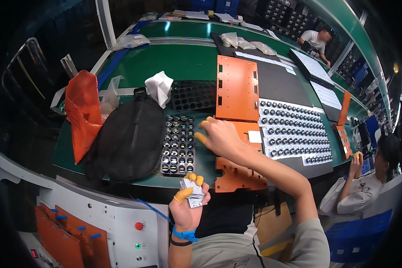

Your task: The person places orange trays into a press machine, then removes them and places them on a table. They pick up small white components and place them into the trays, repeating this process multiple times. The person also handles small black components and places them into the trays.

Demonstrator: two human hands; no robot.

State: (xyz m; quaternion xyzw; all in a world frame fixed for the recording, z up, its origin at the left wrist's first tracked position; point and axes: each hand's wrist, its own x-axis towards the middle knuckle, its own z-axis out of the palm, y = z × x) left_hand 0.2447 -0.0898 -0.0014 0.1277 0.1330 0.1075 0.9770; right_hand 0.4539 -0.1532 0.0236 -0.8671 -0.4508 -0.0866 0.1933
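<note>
My left hand is closed around a small stack of thin white plates with holes, held in front of the table's near edge. Yellow finger cots cover several of its fingertips, and a blue band is round the wrist. Reaching over the table, my right hand has yellow-capped fingertips spread apart with nothing visible between them. Those tips are just right of a black tray filled with rows of round, shiny lens-like pieces. Beside and partly under that forearm is an orange fixture with a flat orange panel standing behind it.
Right of the fixture, white sheets carry rows of black round parts. A black bag, an orange pouch and a dark tray with round pockets are on the left. One co-worker sits at the right; another is farther back.
</note>
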